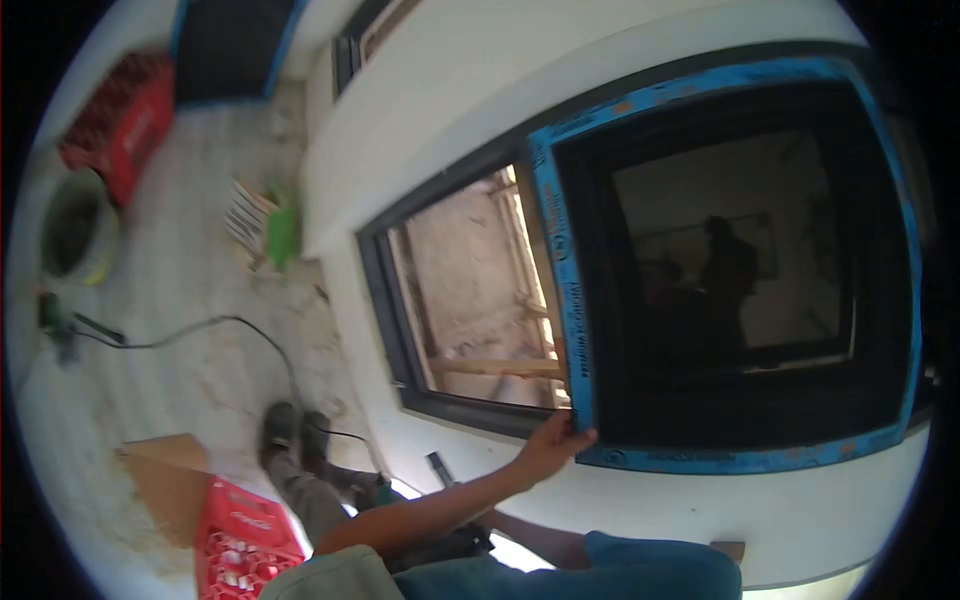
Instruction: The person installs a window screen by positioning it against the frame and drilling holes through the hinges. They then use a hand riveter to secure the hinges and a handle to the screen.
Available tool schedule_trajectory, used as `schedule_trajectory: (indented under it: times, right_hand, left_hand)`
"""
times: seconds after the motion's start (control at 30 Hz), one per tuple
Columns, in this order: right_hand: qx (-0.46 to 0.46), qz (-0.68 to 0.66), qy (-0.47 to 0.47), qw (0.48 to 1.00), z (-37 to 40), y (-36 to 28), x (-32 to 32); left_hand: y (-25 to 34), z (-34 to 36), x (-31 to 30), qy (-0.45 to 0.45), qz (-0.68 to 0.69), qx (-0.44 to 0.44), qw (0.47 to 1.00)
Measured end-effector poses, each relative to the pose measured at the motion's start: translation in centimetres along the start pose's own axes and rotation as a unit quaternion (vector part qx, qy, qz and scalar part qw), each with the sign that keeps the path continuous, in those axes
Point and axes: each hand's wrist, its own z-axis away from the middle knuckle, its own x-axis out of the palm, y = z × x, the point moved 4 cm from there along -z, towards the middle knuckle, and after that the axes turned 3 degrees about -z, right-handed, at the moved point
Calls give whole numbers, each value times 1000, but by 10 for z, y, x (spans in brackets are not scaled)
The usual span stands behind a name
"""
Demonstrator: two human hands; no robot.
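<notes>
A dark glazed panel [590,330] edged in blue tape covers the right part of the window opening. My left hand [555,445] is closed on the panel's lower left corner. Left of the panel, the dark window frame [385,300] surrounds an opening onto a rough wall and wooden bars. My right forearm [545,538] passes beneath my left arm, and its hand is mostly hidden there. Beside that hidden hand is a dark tool [437,468], partly covered by my left forearm; the grip on it does not show.
Red crates [140,125] [250,520], a bucket [75,230], a cardboard piece [170,480] and a green item [282,228] are on the dusty floor. A black cable [235,319] runs by my feet. Another blue-edged panel [230,50] leans at upper left.
</notes>
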Motion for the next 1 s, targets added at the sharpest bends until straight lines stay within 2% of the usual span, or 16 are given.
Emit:
schedule_trajectory:
  times: [0.03, 0.13, 0.23, 0.27, 0.3, 0.33, 0.37, 0.43, 0.53, 0.57, 0.73, 0.8, 0.9, 1.0]
  right_hand:
    - [-21, 8, 6, 1000, -2, -5, -4]
    - [-63, 26, 24, 997, 1, -11, -23]
    - [-78, 53, 41, 995, -4, -2, -42]
    - [-88, 98, 52, 990, -14, 3, -41]
    - [-62, 73, 9, 995, -21, 8, -41]
    - [-90, 64, 14, 994, -29, 13, -41]
    - [-71, 60, -16, 996, -44, 15, -36]
    - [-103, 30, 0, 994, -66, 30, -25]
    - [-88, -29, -21, 995, -76, 32, -10]
    - [-114, -64, -20, 991, -90, 38, 0]
    - [-31, -175, -5, 984, -60, 20, 7]
    - [-11, -192, -12, 981, -46, 12, 14]
    - [4, -187, -12, 982, -39, 12, 19]
    - [14, -187, -26, 982, -38, 19, 21]
  left_hand:
    - [10, 11, -5, 30, -12, -44, 998]
    - [44, 40, 4, 153, -96, -103, 978]
    - [59, 69, -1, 175, -75, -66, 979]
    - [60, 79, -12, 178, -74, -75, 978]
    - [63, 90, -19, 213, -106, -73, 968]
    - [63, 97, -26, 221, -137, -61, 964]
    - [72, 105, -35, 230, -167, -48, 958]
    - [75, 119, -35, 246, -187, -56, 949]
    - [87, 141, -29, 221, -230, -77, 945]
    - [88, 144, -35, 227, -218, -77, 946]
    - [88, 135, -48, 225, -160, -99, 956]
    - [97, 134, -43, 224, -143, -116, 957]
    - [102, 126, -32, 158, -56, -139, 976]
    - [100, 113, -22, 177, -31, -163, 970]
